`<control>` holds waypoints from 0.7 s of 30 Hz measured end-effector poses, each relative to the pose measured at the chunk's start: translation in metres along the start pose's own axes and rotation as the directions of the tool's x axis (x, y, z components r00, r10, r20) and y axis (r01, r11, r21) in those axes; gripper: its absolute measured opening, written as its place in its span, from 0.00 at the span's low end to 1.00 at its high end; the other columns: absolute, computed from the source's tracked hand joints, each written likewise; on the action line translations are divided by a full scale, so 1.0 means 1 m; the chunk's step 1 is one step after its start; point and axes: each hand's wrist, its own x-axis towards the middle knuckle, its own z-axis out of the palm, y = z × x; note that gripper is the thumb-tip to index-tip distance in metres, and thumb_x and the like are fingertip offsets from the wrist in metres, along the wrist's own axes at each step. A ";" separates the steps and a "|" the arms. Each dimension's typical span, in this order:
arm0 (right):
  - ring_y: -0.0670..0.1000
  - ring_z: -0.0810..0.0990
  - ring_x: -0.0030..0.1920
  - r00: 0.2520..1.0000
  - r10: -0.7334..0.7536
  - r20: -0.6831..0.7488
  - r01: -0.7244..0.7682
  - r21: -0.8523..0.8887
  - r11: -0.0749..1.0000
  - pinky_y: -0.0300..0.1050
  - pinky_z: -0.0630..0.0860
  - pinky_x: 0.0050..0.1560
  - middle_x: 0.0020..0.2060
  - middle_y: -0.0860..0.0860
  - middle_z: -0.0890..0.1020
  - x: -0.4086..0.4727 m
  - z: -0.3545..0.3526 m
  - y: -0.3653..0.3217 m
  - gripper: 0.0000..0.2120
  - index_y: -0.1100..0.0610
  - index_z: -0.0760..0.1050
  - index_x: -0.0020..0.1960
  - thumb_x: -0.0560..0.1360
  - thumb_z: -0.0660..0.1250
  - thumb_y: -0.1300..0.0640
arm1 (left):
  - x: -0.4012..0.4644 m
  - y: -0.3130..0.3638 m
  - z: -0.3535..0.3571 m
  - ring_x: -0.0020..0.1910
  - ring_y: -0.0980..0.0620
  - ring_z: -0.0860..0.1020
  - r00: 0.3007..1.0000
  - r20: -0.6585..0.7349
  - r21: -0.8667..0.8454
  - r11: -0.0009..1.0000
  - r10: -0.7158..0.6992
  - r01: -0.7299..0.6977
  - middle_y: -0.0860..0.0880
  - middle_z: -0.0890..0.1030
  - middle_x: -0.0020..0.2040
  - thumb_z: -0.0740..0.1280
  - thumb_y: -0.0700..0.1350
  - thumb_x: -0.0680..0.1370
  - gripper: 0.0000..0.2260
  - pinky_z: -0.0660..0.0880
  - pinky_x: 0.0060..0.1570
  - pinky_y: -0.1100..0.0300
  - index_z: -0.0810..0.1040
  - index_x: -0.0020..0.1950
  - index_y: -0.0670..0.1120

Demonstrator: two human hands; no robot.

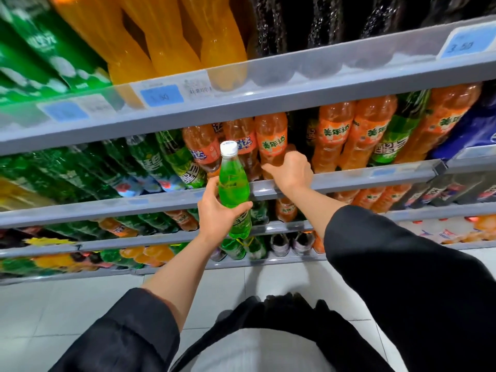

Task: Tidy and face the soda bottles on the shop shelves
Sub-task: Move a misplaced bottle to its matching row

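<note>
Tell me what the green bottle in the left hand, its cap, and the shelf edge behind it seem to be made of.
Green bottle: probably clear glossy plastic, since light passes through the green drink and highlights show.
Cap: white, matte, likely plastic, with a ribbed side.
Shelf edge: looks like grey painted metal, smooth with a soft sheen; a clear plastic strip may cover it.

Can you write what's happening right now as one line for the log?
left hand: holds green bottle off shelf | right hand: grips orange bottle on shelf | facing not yet done
</note>
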 end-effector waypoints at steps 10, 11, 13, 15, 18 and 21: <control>0.59 0.79 0.48 0.987 0.075 -0.140 -0.086 -0.079 0.993 0.47 0.69 0.41 0.41 0.53 0.76 0.003 -0.022 0.020 0.15 0.57 0.66 0.41 0.76 0.69 0.49 | 0.007 -0.010 0.005 0.54 0.52 0.80 0.997 0.081 -0.075 0.997 -0.010 0.016 0.50 0.81 0.53 0.81 0.47 0.62 0.30 0.78 0.56 0.45 0.73 0.60 0.47; 0.59 0.79 0.48 0.987 0.072 -0.141 -0.087 -0.099 0.991 0.47 0.69 0.41 0.42 0.54 0.78 0.002 -0.022 0.019 0.14 0.57 0.67 0.42 0.76 0.68 0.49 | 0.006 -0.010 0.006 0.54 0.52 0.80 0.996 0.086 -0.075 0.997 -0.005 0.011 0.50 0.81 0.53 0.81 0.47 0.62 0.30 0.78 0.56 0.45 0.73 0.60 0.46; 0.59 0.80 0.49 0.985 0.073 -0.159 -0.094 -0.126 0.988 0.48 0.71 0.42 0.45 0.55 0.81 0.001 -0.020 0.018 0.13 0.57 0.69 0.44 0.76 0.68 0.49 | 0.005 -0.012 0.007 0.54 0.53 0.80 0.996 0.093 -0.075 0.997 0.003 0.004 0.51 0.81 0.54 0.81 0.45 0.63 0.30 0.78 0.56 0.46 0.73 0.61 0.46; 0.60 0.80 0.51 0.979 0.081 -0.189 -0.111 -0.153 0.982 0.50 0.73 0.44 0.49 0.56 0.81 0.000 -0.018 0.017 0.15 0.59 0.72 0.49 0.75 0.69 0.47 | 0.004 -0.013 0.006 0.54 0.53 0.80 0.995 0.096 -0.078 0.997 0.006 0.002 0.51 0.81 0.53 0.81 0.43 0.64 0.29 0.78 0.57 0.47 0.73 0.61 0.46; 0.61 0.79 0.54 0.968 0.119 -0.222 -0.158 -0.166 0.973 0.52 0.73 0.46 0.55 0.58 0.77 -0.003 -0.015 0.015 0.21 0.61 0.71 0.57 0.75 0.69 0.45 | 0.004 -0.015 0.001 0.54 0.54 0.80 0.995 0.101 -0.089 0.996 0.006 0.003 0.52 0.81 0.53 0.81 0.42 0.64 0.29 0.78 0.57 0.48 0.73 0.60 0.46; 0.61 0.78 0.53 0.920 0.215 -0.328 -0.239 -0.031 0.971 0.51 0.70 0.43 0.56 0.57 0.74 -0.012 -0.007 0.011 0.26 0.60 0.66 0.59 0.72 0.71 0.44 | 0.005 -0.020 -0.007 0.53 0.53 0.80 0.995 0.098 -0.097 0.995 -0.002 0.011 0.50 0.82 0.53 0.81 0.41 0.64 0.29 0.78 0.57 0.48 0.73 0.60 0.45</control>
